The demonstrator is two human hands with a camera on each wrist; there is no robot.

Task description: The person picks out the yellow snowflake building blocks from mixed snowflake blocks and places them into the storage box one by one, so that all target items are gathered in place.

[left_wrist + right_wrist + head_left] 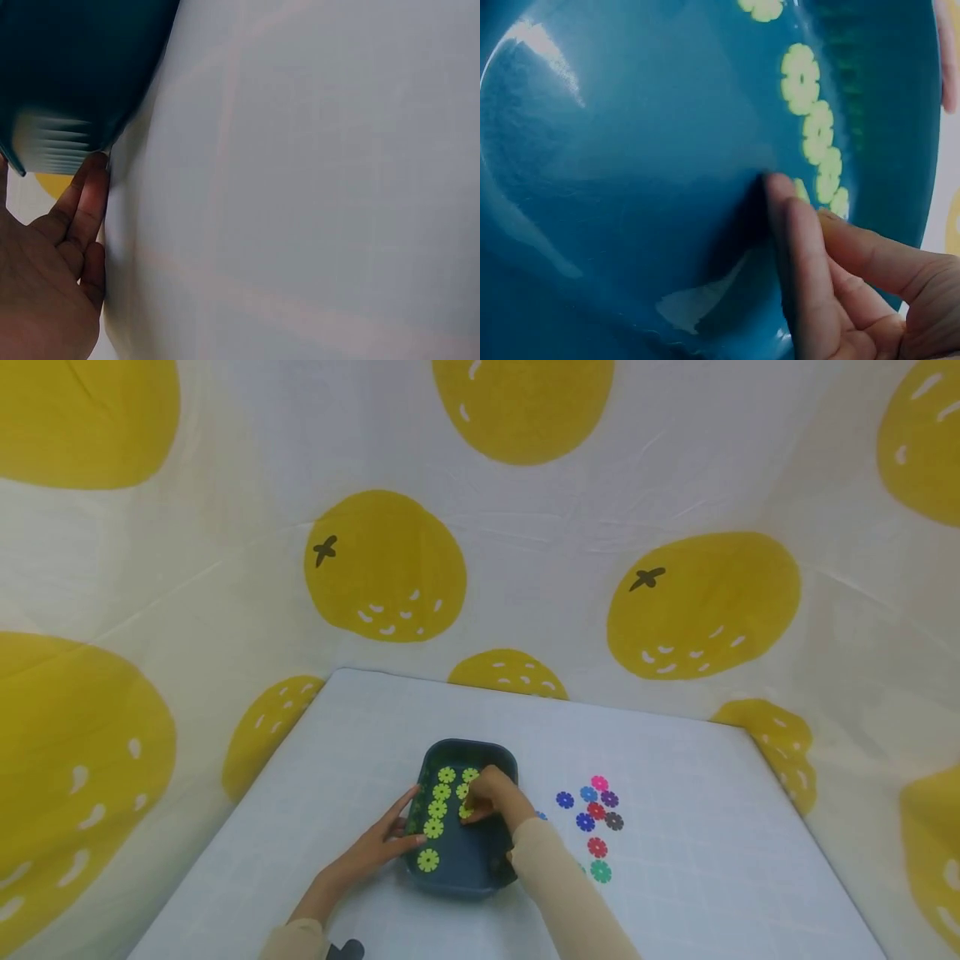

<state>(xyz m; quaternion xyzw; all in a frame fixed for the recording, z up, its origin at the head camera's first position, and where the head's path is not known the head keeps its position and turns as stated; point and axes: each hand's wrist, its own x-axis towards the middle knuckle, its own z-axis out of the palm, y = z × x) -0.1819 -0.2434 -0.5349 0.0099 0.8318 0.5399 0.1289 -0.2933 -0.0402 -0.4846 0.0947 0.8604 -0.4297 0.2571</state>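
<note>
A dark blue-green plastic tub [468,868] stands on the white table. Inside it, yellow-green notched discs [428,860] make a column along the left wall, and a shorter second column begins beside it at the far end. My right hand [495,795] reaches into the tub and pinches a yellow-green disc [801,190] between thumb and fingers, near its floor. My left hand [375,843] holds the tub's left side: thumb and forefinger lie over the rim, while other fingers touch the outside, by a ribbed end [56,142] in the left wrist view.
Right of the tub lie loose notched discs: a pink one [599,784], a red one [597,847], a green one [601,871], a grey one [614,821], and several blue or purple ones. My right forearm hides part of this area. A fruit-patterned cloth [540,585] hangs behind the table.
</note>
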